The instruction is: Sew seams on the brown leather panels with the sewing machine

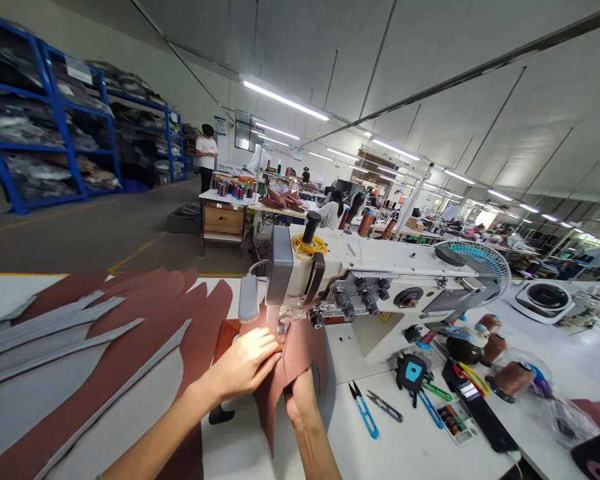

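A reddish-brown leather-like panel point(300, 353) lies under the needle area of a white sewing machine point(380, 257), one edge folded up. My left hand point(247, 360) is closed on the panel's left side, fingertips close to the presser foot point(283, 327). From below, my right hand point(301, 400) grips the near edge of the same panel, its fingers partly hidden beneath the material. More brown panels with grey backing strips point(145, 340) are spread in overlapping layers to the left of my left arm.
Right of my right hand lie blue-handled thread snips point(364, 410), dark snips point(385, 405), a tape measure point(411, 371) and a phone point(480, 407). Thread spools point(513, 380) stand farther right. Blue shelves point(55, 120) line the left wall; a person point(207, 157) stands beyond the tables.
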### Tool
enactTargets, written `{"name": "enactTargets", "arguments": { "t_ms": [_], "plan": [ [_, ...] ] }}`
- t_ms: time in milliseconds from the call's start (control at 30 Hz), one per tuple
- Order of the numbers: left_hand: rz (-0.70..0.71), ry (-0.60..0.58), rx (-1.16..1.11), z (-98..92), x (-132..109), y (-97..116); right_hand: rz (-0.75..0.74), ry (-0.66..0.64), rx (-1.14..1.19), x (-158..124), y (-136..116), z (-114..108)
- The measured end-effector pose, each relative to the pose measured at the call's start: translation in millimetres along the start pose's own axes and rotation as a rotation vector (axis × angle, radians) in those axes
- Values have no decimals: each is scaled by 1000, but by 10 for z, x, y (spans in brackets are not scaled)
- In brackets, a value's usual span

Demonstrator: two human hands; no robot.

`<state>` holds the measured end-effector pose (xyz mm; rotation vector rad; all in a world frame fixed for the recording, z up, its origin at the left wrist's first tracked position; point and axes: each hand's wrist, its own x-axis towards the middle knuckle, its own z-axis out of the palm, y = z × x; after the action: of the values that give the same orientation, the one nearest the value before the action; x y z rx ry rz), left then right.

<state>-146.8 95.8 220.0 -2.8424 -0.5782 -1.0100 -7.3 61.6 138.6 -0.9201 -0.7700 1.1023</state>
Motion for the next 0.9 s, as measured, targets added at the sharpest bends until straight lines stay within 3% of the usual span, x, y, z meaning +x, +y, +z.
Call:
{"name": "enactTargets", "arguments": {
  "t_ms": [100, 200, 467, 733, 900],
  "plan": [
    [18, -11, 6, -6, 0, -12, 138, 44, 205, -20, -47, 8],
    [20, -26, 23, -7, -7, -12, 202, 44, 226, -50, -121, 24],
    [11, 31, 26, 62, -51, 21, 189, 4, 241, -77, -165, 20],
    [-13, 75, 44, 165, -102, 66, 155, -152, 238, -73, -270, 13],
    [-152, 87, 22, 209, -140, 163, 125, -159, 197, -43, -274, 6]
  ]
}}
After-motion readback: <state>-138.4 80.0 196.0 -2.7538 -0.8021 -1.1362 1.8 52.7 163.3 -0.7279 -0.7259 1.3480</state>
